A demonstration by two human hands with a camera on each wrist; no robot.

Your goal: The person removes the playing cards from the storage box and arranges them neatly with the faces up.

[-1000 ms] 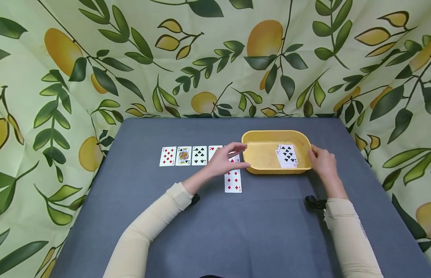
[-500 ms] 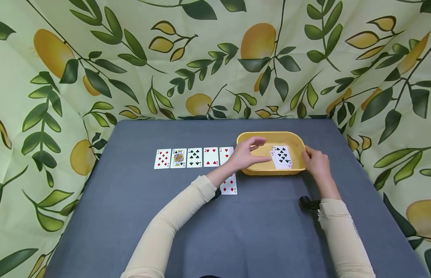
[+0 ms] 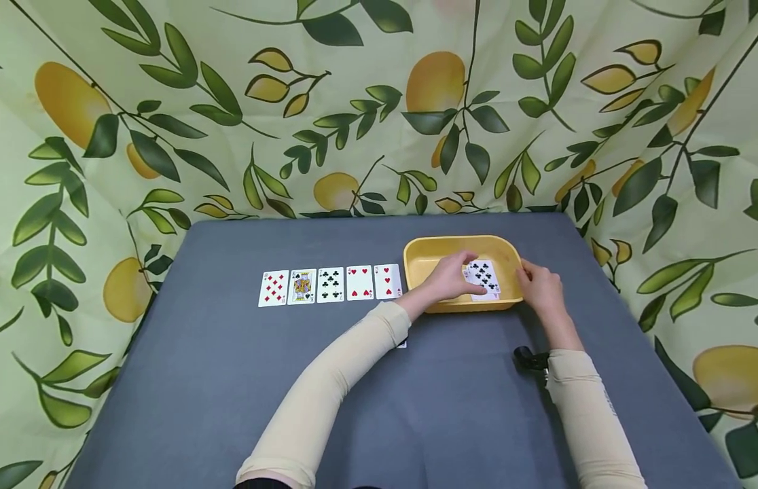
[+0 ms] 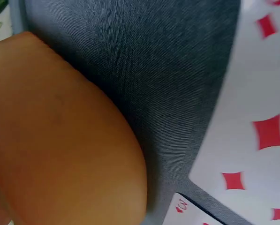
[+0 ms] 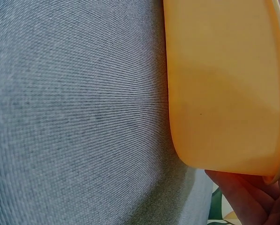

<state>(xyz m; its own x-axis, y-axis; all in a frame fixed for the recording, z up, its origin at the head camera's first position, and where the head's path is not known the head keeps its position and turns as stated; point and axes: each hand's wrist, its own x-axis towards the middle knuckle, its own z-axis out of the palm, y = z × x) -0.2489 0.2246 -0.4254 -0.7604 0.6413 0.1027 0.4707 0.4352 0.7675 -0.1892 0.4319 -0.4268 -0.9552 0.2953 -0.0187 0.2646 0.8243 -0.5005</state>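
Seen close up, the rounded outer wall of a yellow tub [image 4: 55,140] fills the left side, resting on the grey cloth of the bench [image 4: 168,70]. To its right lies a diamonds card [image 4: 252,140], face up. The corner of a second red card [image 4: 189,213] shows at the bottom.

A row of cards [image 3: 330,284] lies left of the tray [image 3: 423,252], which apparently holds a card stack [image 3: 484,278].
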